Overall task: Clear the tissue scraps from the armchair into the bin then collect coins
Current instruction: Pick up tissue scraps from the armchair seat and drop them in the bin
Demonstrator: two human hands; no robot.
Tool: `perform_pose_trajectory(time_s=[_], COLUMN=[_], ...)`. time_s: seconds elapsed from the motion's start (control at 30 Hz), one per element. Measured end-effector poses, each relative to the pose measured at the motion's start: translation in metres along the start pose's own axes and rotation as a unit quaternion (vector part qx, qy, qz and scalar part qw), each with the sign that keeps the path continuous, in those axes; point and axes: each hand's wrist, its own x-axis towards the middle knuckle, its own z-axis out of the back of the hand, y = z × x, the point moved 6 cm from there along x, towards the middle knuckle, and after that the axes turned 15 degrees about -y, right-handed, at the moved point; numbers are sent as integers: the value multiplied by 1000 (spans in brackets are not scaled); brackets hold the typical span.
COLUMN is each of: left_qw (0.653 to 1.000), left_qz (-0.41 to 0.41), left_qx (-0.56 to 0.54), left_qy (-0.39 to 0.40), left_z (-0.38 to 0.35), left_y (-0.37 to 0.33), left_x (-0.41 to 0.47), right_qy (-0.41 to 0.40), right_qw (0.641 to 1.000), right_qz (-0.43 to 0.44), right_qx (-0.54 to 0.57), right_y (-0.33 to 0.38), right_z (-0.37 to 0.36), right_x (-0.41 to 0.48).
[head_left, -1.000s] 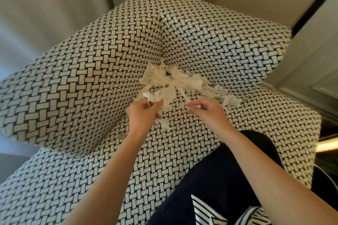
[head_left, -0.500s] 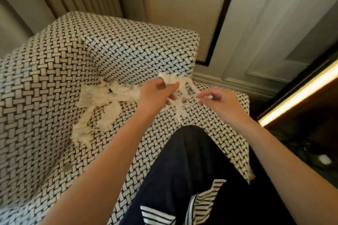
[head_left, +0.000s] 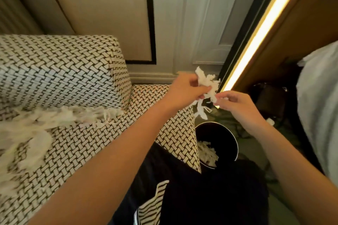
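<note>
Hanging in the air near the round black bin point(head_left: 235, 139), a bunch of torn white tissue scraps point(head_left: 205, 81) is held by the left hand point(head_left: 184, 91). The grip of this hand is closed around the bunch, with fingers and thumb curled on its middle part. The long axis of the bunch runs about up and down: short torn ends point upward above the fingers, and thin strips dangle downward toward the bin. Whether the bunch is exactly over the opening cannot be told.

A small end at the lower right edge of the same bunch is pinched by the right hand point(head_left: 237, 105) between thumb and forefinger, so this grip is closed too. The two hands are near each other and apart.

The bin is placed on the floor, just beside the front corner of the black-and-white woven armchair point(head_left: 82, 144). A heap of white tissue point(head_left: 207, 153) is seen inside it.

A long blurred band of white scraps point(head_left: 60, 117) is lying on the armchair seat, along the foot of the upholstered side, its long axis running left to right.
</note>
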Motion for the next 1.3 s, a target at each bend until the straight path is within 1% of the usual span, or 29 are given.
perform_pose_trajectory(time_s=[0.07, 0.23, 0.37, 0.47, 0.53, 0.6, 0.7, 0.8, 0.97, 1.1, 1.23, 1.3], left_qw=[999, 993, 984, 979, 977, 975, 975, 975, 972, 970, 972, 974], left_qz=[9, 22, 46, 65, 72, 84, 113, 119, 129, 138, 141, 140], left_qx=[8, 82, 130, 146, 154, 161, 148, 146, 153, 150, 137, 127], left_qy=[32, 85, 115, 123, 128, 131, 122, 114, 127, 131, 127, 121], left_z=[-31, -94, -131, -148, -153, -156, -154, -148, -140, -134, -122, -116], left_y=[5, 33, 57, 70, 77, 85, 94, 96, 100, 102, 99, 96], left_x=[5, 17, 21, 20, 18, 18, 16, 17, 14, 9, 4, 1], right_qy=[-6, -9, -18, -10, -18, -25, -14, 18, 85, 99, 126, 127], right_qw=[1000, 994, 980, 964, 951, 940, 930, 927, 929, 941, 945, 947], right_qz=[-28, -106, -198, -262, -303, -329, -359, -368, -355, -323, -302, -294], right_qx=[-3, -18, 9, 39, 60, 80, 82, 75, 54, 26, -3, -23], right_y=[-23, -85, -134, -162, -175, -186, -193, -190, -178, -169, -157, -150], right_z=[12, 27, 29, 22, 17, 11, 1, -6, -11, -9, -8, -6], right_x=[5, 11, 9, 3, -1, -2, -5, -7, -6, -4, -6, -6])
